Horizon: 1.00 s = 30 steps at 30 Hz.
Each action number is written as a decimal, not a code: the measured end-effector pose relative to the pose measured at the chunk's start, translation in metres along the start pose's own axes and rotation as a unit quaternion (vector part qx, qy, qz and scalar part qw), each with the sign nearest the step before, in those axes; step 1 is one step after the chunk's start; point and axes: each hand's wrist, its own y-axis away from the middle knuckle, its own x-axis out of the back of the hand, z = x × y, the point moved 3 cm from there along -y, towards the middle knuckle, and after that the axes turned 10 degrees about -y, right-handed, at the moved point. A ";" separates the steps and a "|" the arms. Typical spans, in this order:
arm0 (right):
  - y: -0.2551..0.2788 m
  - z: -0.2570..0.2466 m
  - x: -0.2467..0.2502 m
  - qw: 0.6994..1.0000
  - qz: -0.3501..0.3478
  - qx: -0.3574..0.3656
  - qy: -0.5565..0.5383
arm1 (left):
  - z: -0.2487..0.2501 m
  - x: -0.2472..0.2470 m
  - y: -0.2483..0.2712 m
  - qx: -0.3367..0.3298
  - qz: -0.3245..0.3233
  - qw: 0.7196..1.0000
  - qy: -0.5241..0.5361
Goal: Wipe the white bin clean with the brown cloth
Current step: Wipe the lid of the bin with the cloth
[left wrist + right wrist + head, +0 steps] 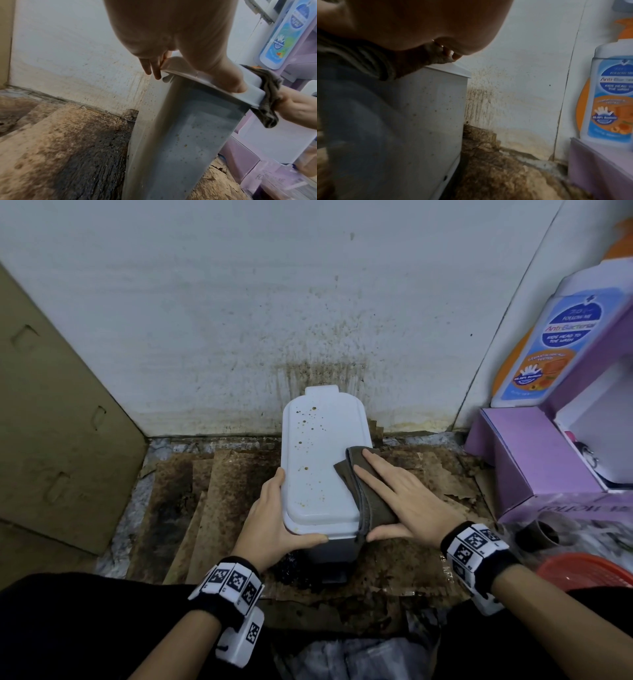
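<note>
The white bin stands on the floor against the wall, lid closed and dotted with brown spots. My left hand grips the lid's near left corner, thumb along the front edge. The brown cloth is draped over the lid's right edge, and my right hand presses on it with straight fingers. In the left wrist view the speckled bin body drops below the lid, with the cloth bunched at the lid's corner under my right hand. The right wrist view shows the bin's spotted side beneath the cloth.
The wall behind the bin is stained. Dirty cardboard sheets cover the floor. A cardboard panel leans at the left. A purple box, a body wash bottle and a red basket crowd the right.
</note>
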 end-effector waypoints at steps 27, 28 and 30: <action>-0.097 0.021 0.028 0.981 -0.073 -0.181 0.000 | -0.002 0.000 -0.002 0.005 0.003 1.000 0.012; -0.102 0.023 0.029 0.981 -0.072 -0.180 0.003 | -0.002 0.000 -0.002 0.006 0.004 1.000 0.007; -0.105 0.026 0.028 0.981 -0.068 -0.181 -0.001 | 0.001 0.001 -0.002 0.004 0.009 1.000 -0.018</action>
